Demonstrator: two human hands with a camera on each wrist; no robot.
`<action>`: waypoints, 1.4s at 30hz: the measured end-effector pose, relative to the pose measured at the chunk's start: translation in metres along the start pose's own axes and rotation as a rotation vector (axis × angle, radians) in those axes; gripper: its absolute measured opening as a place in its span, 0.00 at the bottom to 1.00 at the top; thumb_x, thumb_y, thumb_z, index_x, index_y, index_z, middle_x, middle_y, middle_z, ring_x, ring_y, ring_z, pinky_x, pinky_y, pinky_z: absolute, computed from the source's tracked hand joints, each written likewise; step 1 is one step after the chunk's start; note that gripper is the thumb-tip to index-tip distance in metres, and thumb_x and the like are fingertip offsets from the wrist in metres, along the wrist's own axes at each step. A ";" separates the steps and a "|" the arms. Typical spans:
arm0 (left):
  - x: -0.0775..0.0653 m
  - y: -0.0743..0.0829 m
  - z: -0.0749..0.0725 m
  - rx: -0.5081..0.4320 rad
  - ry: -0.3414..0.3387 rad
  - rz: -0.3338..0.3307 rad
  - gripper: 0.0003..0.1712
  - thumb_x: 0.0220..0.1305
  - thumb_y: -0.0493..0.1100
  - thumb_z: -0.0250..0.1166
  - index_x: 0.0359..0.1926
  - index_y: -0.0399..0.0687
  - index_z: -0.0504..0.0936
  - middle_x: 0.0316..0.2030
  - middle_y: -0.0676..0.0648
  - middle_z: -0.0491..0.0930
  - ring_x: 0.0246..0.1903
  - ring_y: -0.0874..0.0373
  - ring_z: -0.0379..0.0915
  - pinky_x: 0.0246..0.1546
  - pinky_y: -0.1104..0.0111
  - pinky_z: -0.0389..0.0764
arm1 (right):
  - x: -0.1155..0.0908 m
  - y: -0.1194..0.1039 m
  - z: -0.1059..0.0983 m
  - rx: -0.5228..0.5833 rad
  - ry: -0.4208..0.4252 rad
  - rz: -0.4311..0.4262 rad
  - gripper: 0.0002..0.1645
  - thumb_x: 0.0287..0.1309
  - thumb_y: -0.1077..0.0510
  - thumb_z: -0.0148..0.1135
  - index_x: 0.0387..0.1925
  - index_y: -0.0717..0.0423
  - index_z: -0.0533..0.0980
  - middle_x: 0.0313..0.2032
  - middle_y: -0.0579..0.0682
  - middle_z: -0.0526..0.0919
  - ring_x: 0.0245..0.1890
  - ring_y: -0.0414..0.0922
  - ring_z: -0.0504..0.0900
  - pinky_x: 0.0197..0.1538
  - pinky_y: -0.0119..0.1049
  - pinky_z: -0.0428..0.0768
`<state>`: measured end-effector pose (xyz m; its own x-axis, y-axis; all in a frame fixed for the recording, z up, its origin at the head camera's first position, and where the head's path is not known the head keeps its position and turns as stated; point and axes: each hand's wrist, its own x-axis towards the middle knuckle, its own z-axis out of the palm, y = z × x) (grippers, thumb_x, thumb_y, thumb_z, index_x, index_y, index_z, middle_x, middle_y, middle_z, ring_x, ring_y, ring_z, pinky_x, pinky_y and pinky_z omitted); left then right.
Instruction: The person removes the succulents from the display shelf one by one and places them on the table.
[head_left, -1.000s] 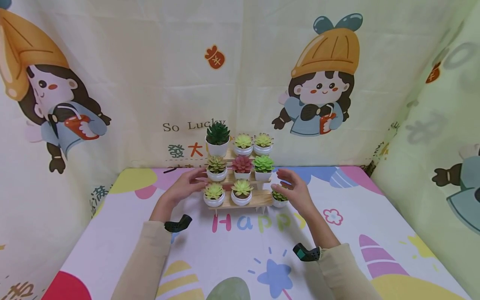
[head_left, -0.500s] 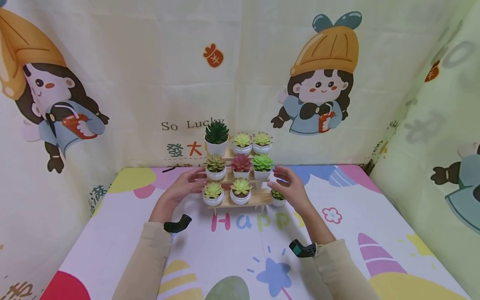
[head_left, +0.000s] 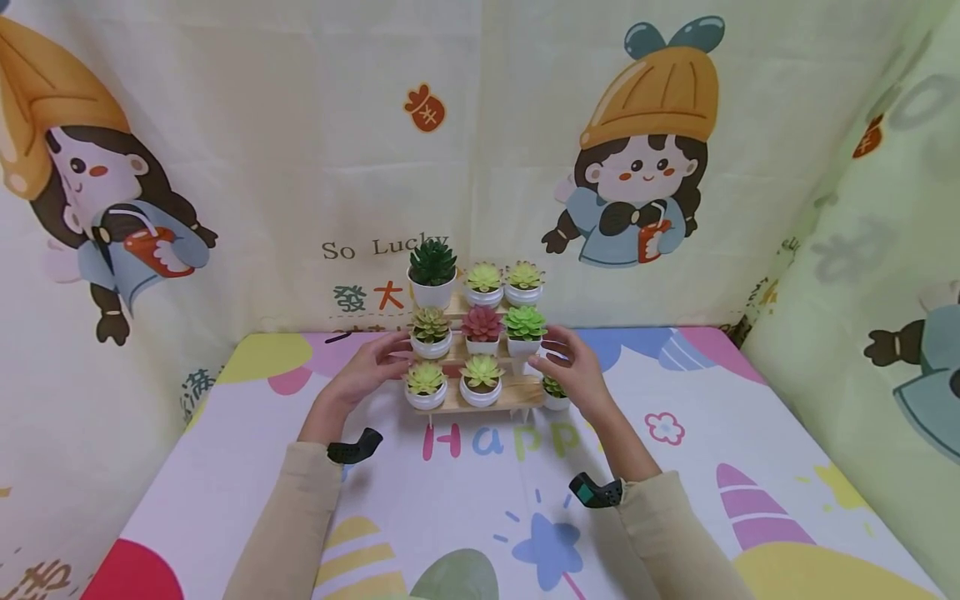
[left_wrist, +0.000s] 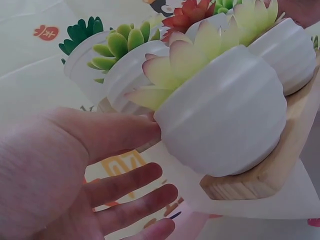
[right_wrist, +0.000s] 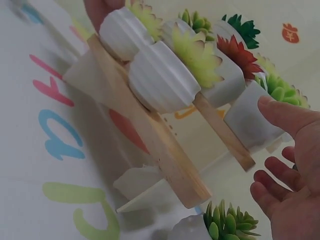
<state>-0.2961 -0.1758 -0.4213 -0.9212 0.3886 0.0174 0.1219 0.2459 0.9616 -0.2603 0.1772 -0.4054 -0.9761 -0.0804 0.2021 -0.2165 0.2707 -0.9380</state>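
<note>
**Small potted plants (head_left: pixel 482 327) are standing on a stepped stand (head_left: pixel 528 393) between two hands**

The stepped stand is resting on the printed table (head_left: pixel 450 517), with the left hand (head_left: pixel 358 375) being at its left end and the right hand (head_left: pixel 577 371) at its right end. In the left wrist view, the left thumb (left_wrist: pixel 130 132) is meeting the edge of a white pot on the lowest step (whether it is truly touching, I cannot tell). In the right wrist view, the right thumb (right_wrist: pixel 282 112) is lying across the view of the bright green plant's pot (right_wrist: pixel 250 117), and here also the contact is not clear.

I am counting nine plants: eight are standing on the three wooden steps, and one loose plant (head_left: pixel 556 398) is standing on the table, just beside the stand's right end. The top step is carrying three, one dark green and two pale; the middle step is carrying three, one olive, one red and one bright green; the lowest step is carrying two pale ones.

Both hands are holding their fingers spread, the thumbs standing apart and the other fingers bending lightly. The two forearms are slanting inward from the near side, wearing beige sleeves (head_left: pixel 281 517), and one black device (head_left: pixel 355 447) is sitting at each wrist.
</note>
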 end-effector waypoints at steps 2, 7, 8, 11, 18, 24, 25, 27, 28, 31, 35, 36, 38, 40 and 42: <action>0.000 0.000 0.000 0.007 -0.001 0.001 0.36 0.66 0.38 0.61 0.73 0.45 0.59 0.67 0.35 0.65 0.61 0.40 0.70 0.50 0.63 0.82 | 0.000 -0.002 0.001 0.013 -0.006 0.014 0.39 0.56 0.55 0.69 0.67 0.55 0.64 0.64 0.58 0.70 0.65 0.56 0.70 0.70 0.51 0.67; -0.001 0.000 0.002 0.023 0.006 -0.003 0.36 0.66 0.38 0.61 0.73 0.46 0.59 0.68 0.36 0.65 0.62 0.39 0.69 0.52 0.61 0.82 | -0.005 -0.022 0.002 0.009 -0.020 0.044 0.39 0.57 0.60 0.67 0.68 0.60 0.62 0.65 0.63 0.69 0.66 0.60 0.68 0.70 0.54 0.65; -0.001 0.000 0.002 0.027 0.007 -0.004 0.36 0.66 0.38 0.61 0.73 0.47 0.59 0.68 0.36 0.65 0.62 0.39 0.69 0.53 0.60 0.81 | -0.005 -0.023 0.002 0.011 -0.020 0.048 0.39 0.57 0.60 0.67 0.68 0.61 0.62 0.65 0.64 0.68 0.66 0.61 0.68 0.70 0.55 0.65; -0.002 0.003 0.002 0.034 0.010 -0.009 0.36 0.67 0.39 0.61 0.73 0.47 0.59 0.68 0.36 0.65 0.62 0.40 0.69 0.54 0.59 0.81 | -0.001 -0.016 0.003 0.013 -0.011 0.044 0.40 0.57 0.58 0.68 0.68 0.59 0.62 0.65 0.62 0.69 0.66 0.60 0.68 0.70 0.54 0.65; -0.003 0.006 0.004 0.033 0.011 -0.006 0.35 0.67 0.38 0.60 0.73 0.46 0.59 0.68 0.35 0.65 0.62 0.40 0.69 0.54 0.58 0.81 | 0.007 -0.004 0.006 -0.020 0.007 0.038 0.44 0.54 0.51 0.70 0.69 0.55 0.61 0.66 0.57 0.68 0.65 0.54 0.69 0.70 0.50 0.67; -0.003 0.004 0.003 0.039 0.015 -0.006 0.35 0.67 0.38 0.60 0.72 0.45 0.59 0.67 0.35 0.66 0.62 0.40 0.70 0.54 0.59 0.81 | 0.009 -0.006 0.008 -0.037 0.015 0.047 0.45 0.54 0.51 0.71 0.70 0.55 0.61 0.64 0.56 0.69 0.64 0.53 0.70 0.69 0.48 0.69; -0.002 0.004 0.003 0.043 0.014 -0.006 0.35 0.67 0.38 0.60 0.73 0.46 0.59 0.67 0.35 0.66 0.62 0.40 0.70 0.53 0.59 0.81 | 0.010 -0.006 0.008 -0.037 0.015 0.050 0.46 0.54 0.51 0.71 0.70 0.55 0.60 0.65 0.56 0.69 0.64 0.53 0.70 0.68 0.48 0.70; -0.002 0.003 0.002 0.048 0.015 -0.006 0.35 0.67 0.38 0.60 0.72 0.46 0.59 0.67 0.35 0.66 0.62 0.40 0.70 0.53 0.59 0.81 | 0.010 -0.006 0.009 -0.036 0.013 0.055 0.47 0.54 0.51 0.71 0.71 0.55 0.60 0.65 0.56 0.69 0.65 0.53 0.70 0.68 0.48 0.70; -0.002 0.003 0.002 0.050 0.015 -0.009 0.35 0.67 0.38 0.60 0.72 0.47 0.60 0.67 0.36 0.66 0.62 0.40 0.69 0.54 0.59 0.81 | 0.011 -0.006 0.009 -0.036 0.012 0.059 0.47 0.53 0.50 0.71 0.71 0.55 0.59 0.65 0.56 0.68 0.65 0.53 0.70 0.68 0.47 0.70; -0.002 0.002 0.001 0.063 0.018 -0.014 0.35 0.67 0.39 0.60 0.73 0.48 0.59 0.67 0.36 0.66 0.62 0.40 0.69 0.53 0.59 0.81 | 0.013 -0.006 0.010 -0.037 0.013 0.066 0.48 0.53 0.49 0.72 0.71 0.52 0.60 0.65 0.55 0.69 0.65 0.53 0.70 0.68 0.46 0.70; -0.002 0.001 0.001 0.069 0.025 -0.020 0.35 0.67 0.40 0.60 0.73 0.49 0.59 0.67 0.37 0.66 0.62 0.41 0.69 0.54 0.60 0.81 | 0.016 -0.006 0.011 -0.029 0.011 0.050 0.46 0.52 0.49 0.72 0.70 0.50 0.62 0.64 0.54 0.70 0.64 0.52 0.70 0.68 0.45 0.70; -0.002 0.001 0.002 0.067 0.024 -0.019 0.35 0.67 0.40 0.60 0.73 0.49 0.59 0.67 0.37 0.66 0.62 0.41 0.70 0.54 0.60 0.81 | 0.017 -0.006 0.012 -0.025 0.010 0.043 0.45 0.52 0.49 0.72 0.69 0.50 0.63 0.64 0.54 0.71 0.64 0.52 0.70 0.69 0.46 0.69; -0.002 0.001 0.002 0.059 0.023 -0.020 0.35 0.67 0.40 0.60 0.73 0.49 0.60 0.67 0.37 0.66 0.61 0.41 0.70 0.54 0.60 0.81 | 0.018 -0.006 0.012 -0.023 0.008 0.036 0.44 0.52 0.50 0.72 0.68 0.50 0.64 0.63 0.54 0.72 0.64 0.52 0.70 0.69 0.46 0.69; -0.001 0.001 0.002 0.054 0.021 -0.019 0.34 0.67 0.39 0.60 0.72 0.49 0.60 0.67 0.37 0.66 0.61 0.41 0.70 0.54 0.60 0.81 | 0.019 -0.008 0.012 -0.012 0.007 0.030 0.42 0.52 0.52 0.72 0.68 0.50 0.65 0.62 0.55 0.73 0.63 0.52 0.71 0.69 0.46 0.69; -0.001 0.000 0.002 0.055 0.019 -0.014 0.35 0.68 0.40 0.60 0.73 0.50 0.59 0.67 0.37 0.66 0.61 0.41 0.71 0.54 0.60 0.81 | 0.019 -0.011 0.012 -0.005 0.009 0.027 0.41 0.53 0.54 0.72 0.67 0.52 0.65 0.61 0.57 0.73 0.62 0.53 0.71 0.69 0.47 0.69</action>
<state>-0.2942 -0.1746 -0.4216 -0.9296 0.3683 0.0096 0.1285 0.2996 0.9454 -0.2758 0.1613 -0.3945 -0.9817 -0.0644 0.1794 -0.1903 0.2769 -0.9419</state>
